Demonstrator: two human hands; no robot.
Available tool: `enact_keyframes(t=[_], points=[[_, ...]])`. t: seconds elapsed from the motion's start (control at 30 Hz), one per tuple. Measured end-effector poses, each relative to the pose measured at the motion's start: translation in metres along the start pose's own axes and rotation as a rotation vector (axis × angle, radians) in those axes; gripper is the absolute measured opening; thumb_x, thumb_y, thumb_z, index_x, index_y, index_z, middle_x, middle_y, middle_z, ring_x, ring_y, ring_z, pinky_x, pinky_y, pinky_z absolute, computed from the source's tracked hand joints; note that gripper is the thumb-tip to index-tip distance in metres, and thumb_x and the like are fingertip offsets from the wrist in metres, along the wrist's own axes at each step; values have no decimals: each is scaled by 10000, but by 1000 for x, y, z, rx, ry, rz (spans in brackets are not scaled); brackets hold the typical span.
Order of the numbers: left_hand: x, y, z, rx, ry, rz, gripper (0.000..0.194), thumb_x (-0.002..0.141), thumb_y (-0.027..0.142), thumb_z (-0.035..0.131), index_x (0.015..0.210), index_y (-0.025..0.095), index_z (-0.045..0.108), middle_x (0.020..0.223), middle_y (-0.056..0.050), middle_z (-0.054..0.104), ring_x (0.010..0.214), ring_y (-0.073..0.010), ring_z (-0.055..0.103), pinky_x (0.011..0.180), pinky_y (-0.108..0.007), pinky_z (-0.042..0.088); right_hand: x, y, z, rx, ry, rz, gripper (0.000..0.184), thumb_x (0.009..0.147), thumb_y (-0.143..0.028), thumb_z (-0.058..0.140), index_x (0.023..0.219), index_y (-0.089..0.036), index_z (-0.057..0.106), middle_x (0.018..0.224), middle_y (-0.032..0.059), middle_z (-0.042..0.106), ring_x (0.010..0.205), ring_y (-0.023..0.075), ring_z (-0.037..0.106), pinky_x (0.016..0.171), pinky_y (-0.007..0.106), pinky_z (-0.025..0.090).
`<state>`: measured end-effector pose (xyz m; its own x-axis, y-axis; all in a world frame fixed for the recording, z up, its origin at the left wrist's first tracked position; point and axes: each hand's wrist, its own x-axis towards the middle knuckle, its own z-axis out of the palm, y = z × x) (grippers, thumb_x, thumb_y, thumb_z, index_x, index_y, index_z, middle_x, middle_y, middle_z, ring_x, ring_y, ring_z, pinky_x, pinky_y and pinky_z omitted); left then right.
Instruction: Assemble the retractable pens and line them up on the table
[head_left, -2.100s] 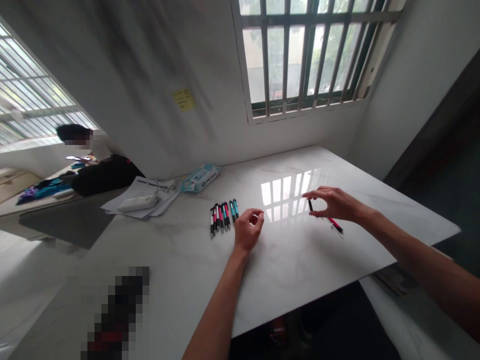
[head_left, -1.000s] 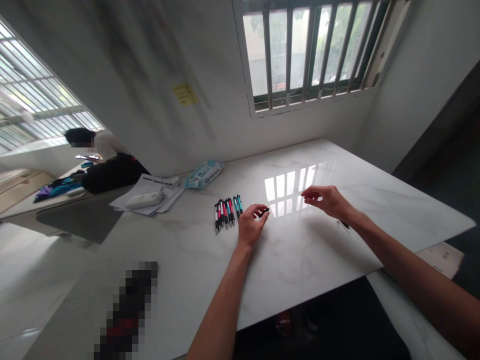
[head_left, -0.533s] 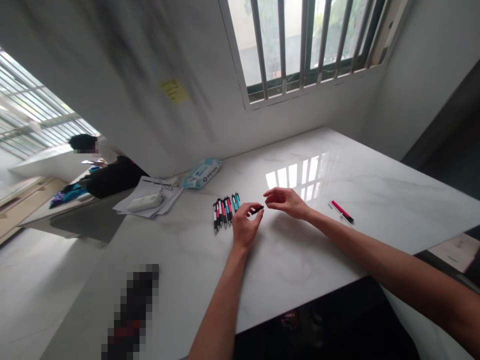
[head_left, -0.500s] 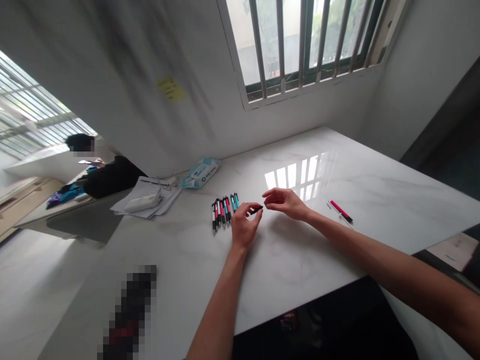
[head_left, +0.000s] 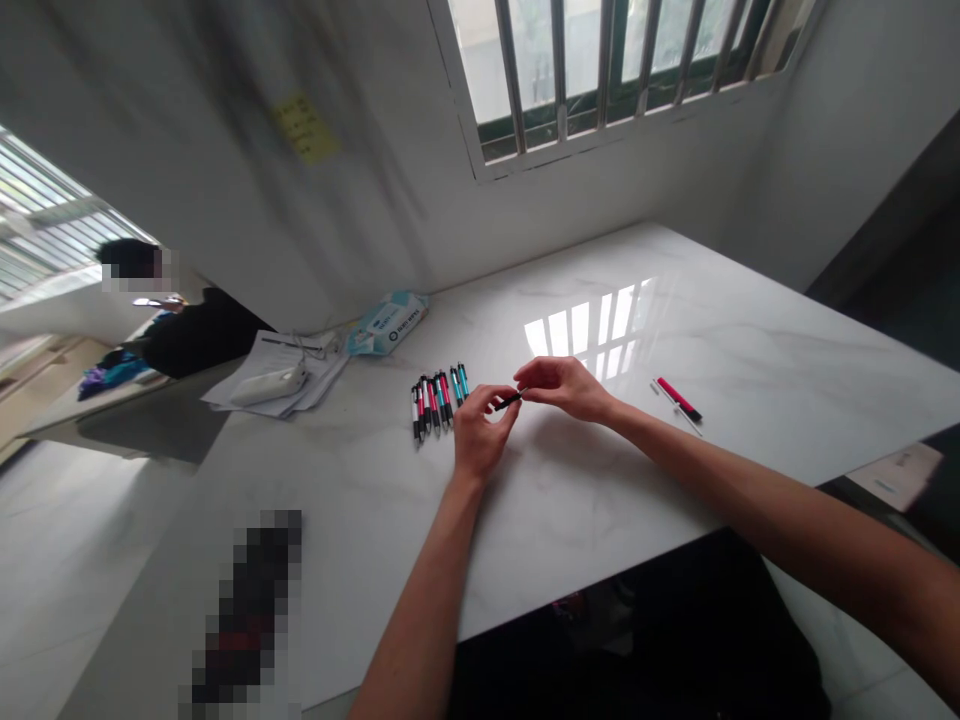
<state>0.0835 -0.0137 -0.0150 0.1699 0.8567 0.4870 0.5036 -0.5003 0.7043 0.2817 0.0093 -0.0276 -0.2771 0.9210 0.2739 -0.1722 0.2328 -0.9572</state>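
My left hand (head_left: 480, 435) pinches a small black pen part (head_left: 508, 402) between thumb and fingers, just above the white tabletop. The fingertips of my right hand (head_left: 564, 388) are closed together at the far end of that part. A thin greyish bit shows there, but what my right fingers hold is too small to name. Beyond my left hand lies a row of several click pens (head_left: 431, 405) in white, red and blue with black grips. To the right of my right hand lie a red pen barrel (head_left: 679, 398) and a thin white refill (head_left: 685, 415).
A blue-and-white wipes packet (head_left: 390, 322) lies by the wall. Papers (head_left: 247, 370) with a white device (head_left: 270, 385) on top sit at the table's left corner. Another person in dark clothes (head_left: 214, 335) sits at the far left. The marble-patterned table (head_left: 780, 360) extends right.
My right hand has closed the gap to my left hand, and its fingertips now meet the black pen part. The whole view has shifted slightly.
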Motion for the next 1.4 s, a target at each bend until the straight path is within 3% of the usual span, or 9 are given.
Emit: enact_keyframes(t=[0.27,0.53,0.8,0.97,1.1,1.2,1.4], points=[[0,1,0,-20,2,0,83,904,299,764,957,235,767,949,-19,774,817,-167,669,739,-311,479,0,-2,-1,-16,-6,20,345,749,-382,893,1008,-193,766,944,58,803,931,225,776,918,395,623],[-1,2,1,-7,-14,12,63,906,279,762,959,246,769,952,-14,773,814,-166,671,733,-310,477,-4,-7,-1,-241,13,-1,283,868,-461,792,959,-194,782,823,45,787,791,195,742,766,329,584],[0,1,0,-19,1,-7,65,891,275,779,949,248,769,932,-10,768,803,-167,666,725,-318,482,-4,-9,-4,-230,-40,37,235,838,-382,798,973,-191,786,892,51,809,842,203,765,792,315,589],[-1,0,0,-13,-3,-4,56,895,282,777,939,250,766,944,-9,772,826,-170,676,726,-319,480,-5,-9,-6,-364,-61,93,306,934,-474,697,894,-182,781,758,38,774,727,182,731,704,292,542],[-1,1,1,-21,-9,-19,85,905,325,771,941,248,768,948,-17,775,818,-172,676,730,-324,483,-5,-10,-8,-389,-81,29,298,897,-461,740,1016,-189,763,836,38,786,758,174,712,697,276,516],[-1,2,1,-29,-15,-26,92,899,330,773,935,245,768,949,-24,777,821,-177,680,729,-325,483,-4,-12,-8,-436,-82,36,290,914,-465,709,913,-181,766,785,37,765,699,157,658,651,269,471],[-1,0,1,-34,-34,-36,130,907,366,763,953,245,776,962,-36,780,848,-189,694,738,-327,492,-5,-16,-8,-486,-90,20,289,913,-465,702,911,-184,768,756,23,734,636,136,565,601,265,410]])
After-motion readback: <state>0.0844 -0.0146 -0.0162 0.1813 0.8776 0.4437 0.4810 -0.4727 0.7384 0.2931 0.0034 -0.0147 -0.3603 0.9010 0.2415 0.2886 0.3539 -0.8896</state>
